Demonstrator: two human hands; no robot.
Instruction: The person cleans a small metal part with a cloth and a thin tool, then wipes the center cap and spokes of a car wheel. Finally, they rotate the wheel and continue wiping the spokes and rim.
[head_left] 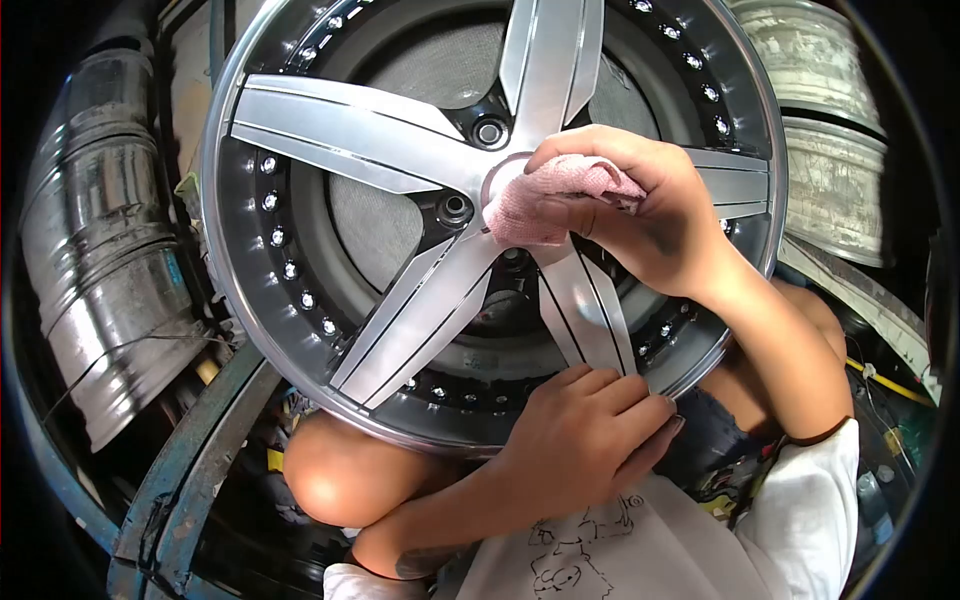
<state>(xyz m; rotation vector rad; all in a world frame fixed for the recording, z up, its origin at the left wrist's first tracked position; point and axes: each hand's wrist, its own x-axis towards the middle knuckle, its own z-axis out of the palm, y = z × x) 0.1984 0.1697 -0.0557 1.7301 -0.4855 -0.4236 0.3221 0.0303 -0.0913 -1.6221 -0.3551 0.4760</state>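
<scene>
A large car wheel rim [400,115] with brushed silver spokes and a dark, bolt-studded barrel fills the upper middle of the head view. My right hand [650,205] is closed around a folded pink cloth [535,210], which lies against the hub at the centre of the rim. The cloth covers most of the hub cap. Lower down, my left hand [585,435] has its fingers curled over the rim's near edge, beside the bottom right spoke. Its fingertips are partly hidden.
Worn metal rims stand stacked at the left [110,240], and more rims [835,190] are piled at the right. A blue metal frame bar [200,450] runs along the lower left. My bare knee [355,470] is below the wheel. A yellow cable [890,382] passes at the right.
</scene>
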